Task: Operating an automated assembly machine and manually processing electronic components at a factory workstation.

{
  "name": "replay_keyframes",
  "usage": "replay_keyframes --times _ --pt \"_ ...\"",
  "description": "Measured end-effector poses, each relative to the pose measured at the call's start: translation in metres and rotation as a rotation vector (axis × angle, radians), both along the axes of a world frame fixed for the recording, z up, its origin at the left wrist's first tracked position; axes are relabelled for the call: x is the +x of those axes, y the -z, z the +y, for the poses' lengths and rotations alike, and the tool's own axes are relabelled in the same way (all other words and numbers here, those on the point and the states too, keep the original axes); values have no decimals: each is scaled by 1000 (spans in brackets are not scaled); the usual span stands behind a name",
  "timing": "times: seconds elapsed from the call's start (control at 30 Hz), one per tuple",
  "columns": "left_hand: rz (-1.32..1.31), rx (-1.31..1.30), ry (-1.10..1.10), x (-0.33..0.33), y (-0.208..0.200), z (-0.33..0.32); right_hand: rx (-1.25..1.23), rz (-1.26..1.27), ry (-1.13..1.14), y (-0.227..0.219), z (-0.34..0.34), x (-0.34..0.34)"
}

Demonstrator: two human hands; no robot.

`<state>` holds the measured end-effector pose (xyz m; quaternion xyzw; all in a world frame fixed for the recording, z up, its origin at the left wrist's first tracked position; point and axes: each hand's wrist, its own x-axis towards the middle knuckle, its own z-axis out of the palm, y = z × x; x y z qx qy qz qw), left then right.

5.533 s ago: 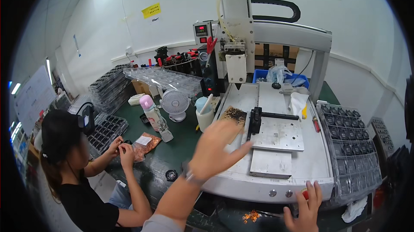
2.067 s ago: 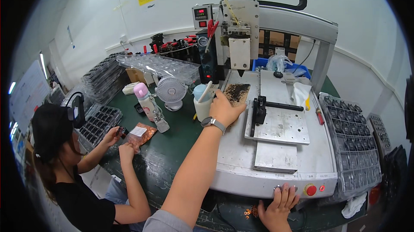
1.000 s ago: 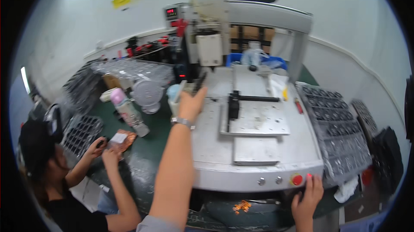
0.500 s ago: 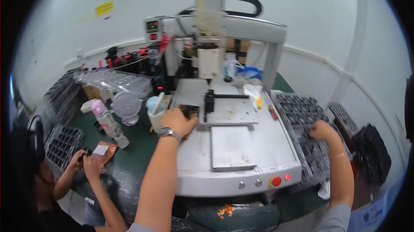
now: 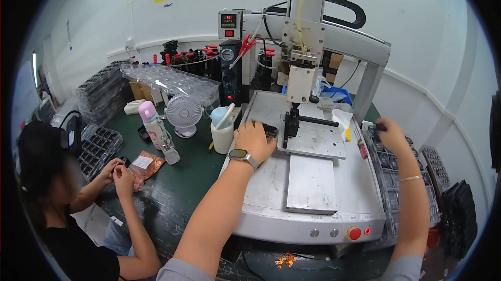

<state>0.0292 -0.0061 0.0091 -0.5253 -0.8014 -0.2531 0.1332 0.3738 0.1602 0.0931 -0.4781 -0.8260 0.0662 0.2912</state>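
Observation:
My left hand [image 5: 254, 141], with a watch on the wrist, is closed over the near left side of a small dark tray [image 5: 271, 131] with brownish bits in it, on the machine's bed. Its fingertips are partly hidden. My right hand [image 5: 393, 136] is closed on a small black part [image 5: 381, 126], which juts out at its left side. It is above the far end of a clear plastic tray [image 5: 392, 189] of dark round parts. Between my hands, a black clamp-like fixture [image 5: 292, 124] stands on a metal plate [image 5: 326, 142] under the machine head [image 5: 301, 83].
On the left, a co-worker's hands [image 5: 117, 172] hold a small dark thing beside a bag of copper-coloured parts [image 5: 146, 167]. A white bottle [image 5: 223, 136], fan [image 5: 183, 114] and pink-capped flask [image 5: 153, 130] stand nearby. A red stop button [image 5: 354, 233] sits on the machine's front; loose copper-coloured rings [image 5: 285, 260] lie below.
The whole view has shifted, so the scene sits further right. My right hand has risen toward the tray's far end, and a black part now shows in it. My left hand stays at the dark tray.

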Motion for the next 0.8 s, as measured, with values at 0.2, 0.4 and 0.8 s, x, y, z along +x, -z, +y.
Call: replay_keyframes --times 0.2,0.4,0.8 --pt "13 21 29 7 3 -3 -664 784 -92 25 -23 -132" --pt "-6 -15 46 8 1 -2 -208 462 -34 74 -27 -146" --pt "-5 174 144 16 -7 -6 -74 392 -198 86 -25 -141"
